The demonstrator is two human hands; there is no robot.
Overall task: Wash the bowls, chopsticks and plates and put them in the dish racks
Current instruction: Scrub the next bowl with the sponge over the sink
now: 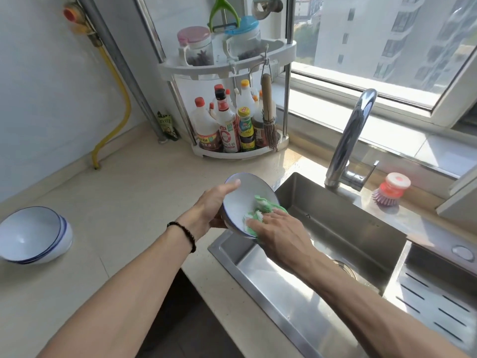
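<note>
- A sink [284, 293] of steel is set into the counter [124, 197] at the lower right, with a slotted insert [433, 301] in its right part.
- A stack of bowls [33, 235], white with blue rims, is tilted on the counter at the far left, well apart from the sink.
- A beaded bracelet [184, 235] is worn on the left wrist.
- A bowl [247, 202] of the same kind is held tilted over the near left corner of the sink.
- The bowl is gripped by the left hand [211, 205], with the thumb laid along the rim and the fingers curled under the outside.
- A green cloth [263, 211] is pressed against the inside of the bowl by the right hand [278, 228]; the fingers are bent over the cloth and clutch it.
- A faucet [351, 140] is mounted behind the sink, and a dish brush [391, 191] with a red and white cap stands just to its right.
- A corner shelf [232, 151] is placed on the counter behind the bowl; bottles [229, 125] and a hanging whisk brush [269, 120] are seen in its lower tier.
- Two jars [196, 46] are kept on the upper tier.
- A yellow hose [116, 99] is run down the wall on the left.
- A window [387, 47] is seen beyond the faucet.
</note>
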